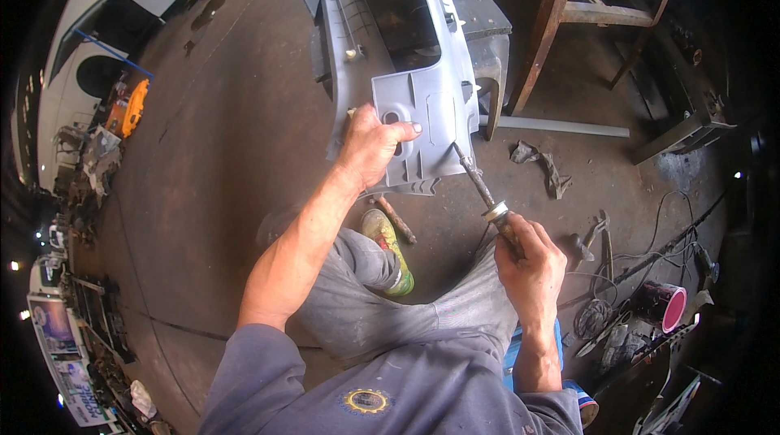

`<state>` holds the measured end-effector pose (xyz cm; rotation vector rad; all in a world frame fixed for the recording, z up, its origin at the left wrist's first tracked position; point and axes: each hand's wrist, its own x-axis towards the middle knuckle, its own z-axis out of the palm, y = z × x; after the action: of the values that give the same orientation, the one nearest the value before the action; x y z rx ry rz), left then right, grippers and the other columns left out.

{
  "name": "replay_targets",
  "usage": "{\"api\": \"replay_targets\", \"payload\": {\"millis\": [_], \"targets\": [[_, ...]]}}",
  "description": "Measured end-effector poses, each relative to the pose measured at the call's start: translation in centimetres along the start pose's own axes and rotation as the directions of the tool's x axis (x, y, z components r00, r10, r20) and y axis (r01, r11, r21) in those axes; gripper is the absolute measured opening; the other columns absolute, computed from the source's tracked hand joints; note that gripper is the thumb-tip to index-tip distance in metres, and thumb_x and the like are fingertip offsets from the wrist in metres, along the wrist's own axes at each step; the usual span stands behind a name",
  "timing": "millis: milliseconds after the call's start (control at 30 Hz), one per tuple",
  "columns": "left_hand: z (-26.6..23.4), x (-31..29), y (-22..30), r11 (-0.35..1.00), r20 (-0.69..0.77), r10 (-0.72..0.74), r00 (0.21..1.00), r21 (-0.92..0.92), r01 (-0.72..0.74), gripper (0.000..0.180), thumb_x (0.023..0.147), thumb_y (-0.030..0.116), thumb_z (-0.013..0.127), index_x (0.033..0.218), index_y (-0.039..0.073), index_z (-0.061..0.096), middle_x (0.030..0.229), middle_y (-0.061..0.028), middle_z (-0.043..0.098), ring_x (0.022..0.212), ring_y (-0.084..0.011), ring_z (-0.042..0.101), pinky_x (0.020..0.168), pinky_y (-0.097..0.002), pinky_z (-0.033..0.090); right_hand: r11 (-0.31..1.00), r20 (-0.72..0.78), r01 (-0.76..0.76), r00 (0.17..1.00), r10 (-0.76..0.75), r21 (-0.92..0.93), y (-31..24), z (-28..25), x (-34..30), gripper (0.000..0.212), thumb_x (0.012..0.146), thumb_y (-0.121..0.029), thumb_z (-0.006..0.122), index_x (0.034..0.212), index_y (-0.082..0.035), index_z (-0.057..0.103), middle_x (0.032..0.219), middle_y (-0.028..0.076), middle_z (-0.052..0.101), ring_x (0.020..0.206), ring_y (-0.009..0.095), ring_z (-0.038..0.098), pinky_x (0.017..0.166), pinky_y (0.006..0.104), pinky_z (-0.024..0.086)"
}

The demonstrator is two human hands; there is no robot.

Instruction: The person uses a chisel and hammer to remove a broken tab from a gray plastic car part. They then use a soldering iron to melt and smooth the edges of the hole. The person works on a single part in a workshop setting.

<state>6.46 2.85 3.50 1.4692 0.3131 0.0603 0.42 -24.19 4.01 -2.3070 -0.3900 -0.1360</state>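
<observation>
A grey plastic trim panel [413, 94] with ribs and cut-outs lies in front of me, its far part on a dark stool [479, 25]. My left hand [374, 142] is closed on the panel's near left edge, with the thumb laid on the upper face beside a round hole. In my right hand [528, 260] is a soldering iron [479, 179], gripped by its handle below a pale collar. Its thin tip is at the panel's near right corner; whether it touches the plastic I cannot tell. The fingers under the panel are hidden.
A hammer [396, 220] lies by my shoe [386, 248]. Rusty metal frame legs [544, 33] stand at the far right, with a grey bar [561, 126] on the floor. A pink-rimmed bucket [671, 309], cables and scraps lie at the right. White vehicle parts [89, 77] are at the left.
</observation>
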Motion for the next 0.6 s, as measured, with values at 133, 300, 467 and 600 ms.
{"api": "replay_targets", "payload": {"millis": [133,300,467,600], "targets": [[-0.21,0.15,-0.27,1.0,-0.009,-0.009,1.0,0.021,0.009,0.024,0.076,-0.004,0.066,0.099,0.001,0.062,0.088,-0.0049,0.066,0.08,-0.0139,0.063,0.075,-0.0288,0.052,1.0,0.001,0.004,1.0,-0.004,-0.003,-0.1,-0.06,0.01,0.031,0.074,-0.006,0.073,0.104,-0.008,0.067,0.087,0.011,0.066,0.073,0.03,0.067,0.065,0.0366,0.054],[-0.13,0.13,-0.19,1.0,-0.01,-0.02,1.0,0.021,0.02,0.026,0.076,-0.004,0.066,0.101,0.001,0.061,0.09,-0.0053,0.066,0.081,-0.0142,0.063,0.075,-0.0291,0.052,1.0,0.0,0.003,1.0,-0.003,-0.002,-0.1,0.02,-0.06,0.031,0.074,-0.007,0.073,0.104,-0.008,0.067,0.086,0.011,0.066,0.073,0.03,0.067,0.065,0.0364,0.054],[0.07,-0.05,0.0,1.0,-0.003,0.001,1.0,0.017,-0.001,0.026,0.076,-0.003,0.066,0.101,0.001,0.061,0.09,-0.0056,0.066,0.082,-0.0144,0.063,0.076,-0.0291,0.052,1.0,0.01,-0.013,1.0,0.013,0.0,-0.11,0.04,-0.14,0.032,0.074,-0.007,0.073,0.105,-0.008,0.067,0.086,0.011,0.066,0.073,0.029,0.067,0.065,0.0362,0.054],[0.38,-0.22,0.16,1.0,0.002,0.005,1.0,-0.013,-0.005,0.026,0.076,-0.003,0.066,0.101,0.001,0.061,0.09,-0.0055,0.066,0.082,-0.014,0.063,0.076,-0.029,0.051,1.0,0.011,-0.018,1.0,0.018,0.008,-0.12,0.01,-0.21,0.032,0.073,-0.007,0.073,0.105,-0.007,0.067,0.087,0.011,0.066,0.073,0.029,0.067,0.065,0.0361,0.054]]}}
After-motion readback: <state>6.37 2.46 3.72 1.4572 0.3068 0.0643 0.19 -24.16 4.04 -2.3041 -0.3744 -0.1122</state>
